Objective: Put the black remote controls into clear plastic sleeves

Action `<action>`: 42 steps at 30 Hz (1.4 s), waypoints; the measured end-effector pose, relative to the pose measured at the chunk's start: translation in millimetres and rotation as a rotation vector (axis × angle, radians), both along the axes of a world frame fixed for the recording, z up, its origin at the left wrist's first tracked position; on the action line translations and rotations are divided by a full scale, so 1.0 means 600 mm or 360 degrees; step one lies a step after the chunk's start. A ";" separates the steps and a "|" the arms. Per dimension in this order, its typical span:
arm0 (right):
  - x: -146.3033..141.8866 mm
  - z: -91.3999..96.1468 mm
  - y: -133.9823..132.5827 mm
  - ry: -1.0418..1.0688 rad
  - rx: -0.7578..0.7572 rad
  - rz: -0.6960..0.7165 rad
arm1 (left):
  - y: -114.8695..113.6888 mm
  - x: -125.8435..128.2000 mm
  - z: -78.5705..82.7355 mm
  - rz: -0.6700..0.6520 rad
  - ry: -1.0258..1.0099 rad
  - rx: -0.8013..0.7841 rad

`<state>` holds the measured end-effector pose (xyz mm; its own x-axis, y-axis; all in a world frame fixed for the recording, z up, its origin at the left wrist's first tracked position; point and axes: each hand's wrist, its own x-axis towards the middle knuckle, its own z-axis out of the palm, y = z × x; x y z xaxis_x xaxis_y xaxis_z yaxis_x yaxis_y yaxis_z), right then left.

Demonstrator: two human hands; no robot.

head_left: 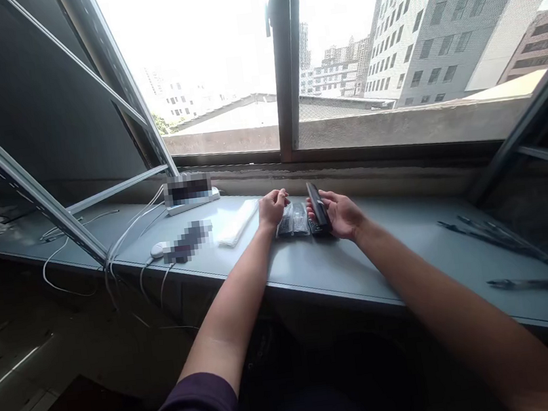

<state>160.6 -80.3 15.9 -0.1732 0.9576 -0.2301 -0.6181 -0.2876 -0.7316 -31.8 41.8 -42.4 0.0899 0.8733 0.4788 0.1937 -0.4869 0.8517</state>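
White mouse (159, 249), power strip (194, 203), window frame (286, 65)

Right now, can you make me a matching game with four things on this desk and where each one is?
Things:
1. black bar
2. white mouse
3. dark packets
4. black sticks

Places:
A. far to the right on the desk
B. lying right next to the left hand
C. held in the right hand
D. off to the left, among the white cables

Right pairs: 1-C, 2-D, 3-B, 4-A.
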 end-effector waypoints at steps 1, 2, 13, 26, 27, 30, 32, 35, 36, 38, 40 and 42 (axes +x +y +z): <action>0.000 0.000 0.000 -0.0019 0.0009 0.0005 | -0.001 0.001 -0.002 0.0016 0.0080 0.0042; -0.001 0.000 -0.001 -0.0023 0.0020 0.0024 | -0.003 0.003 -0.003 0.0022 0.0157 0.0068; -0.005 0.000 -0.004 0.0138 0.0064 0.0183 | -0.013 -0.001 -0.001 0.0078 0.0331 0.0139; -0.004 0.001 -0.005 0.0281 -0.0041 0.0144 | -0.009 -0.001 -0.009 0.0048 0.0414 0.0202; -0.004 0.000 -0.005 0.0276 -0.0028 0.0147 | -0.009 -0.001 -0.010 0.0049 0.0417 0.0214; -0.004 -0.001 -0.006 0.0270 -0.0011 0.0167 | -0.007 0.000 -0.012 0.0056 0.0420 0.0223; -0.006 0.001 -0.007 0.0255 -0.0040 0.0150 | -0.007 0.000 -0.012 0.0054 0.0425 0.0211; -0.009 0.005 -0.009 0.0144 -0.0085 0.0038 | -0.008 0.000 -0.011 0.0052 0.0445 0.0218; -0.011 0.006 -0.010 0.0098 -0.0087 0.0007 | -0.009 0.000 -0.011 0.0052 0.0449 0.0225; -0.012 0.006 -0.011 0.0015 -0.0068 -0.0018 | -0.011 0.000 -0.010 0.0053 0.0459 0.0226; -0.012 0.004 -0.010 -0.0035 -0.0011 -0.0007 | -0.012 0.000 -0.009 0.0059 0.0482 0.0208; -0.010 0.000 -0.009 -0.0037 0.0059 0.0038 | -0.012 0.000 -0.009 0.0069 0.0502 0.0208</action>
<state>154.4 -85.5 15.9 -0.1913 0.9611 -0.1990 -0.5943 -0.2748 -0.7559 -32.0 34.5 -47.7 0.2155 0.8127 0.5413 0.4605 -0.5734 0.6776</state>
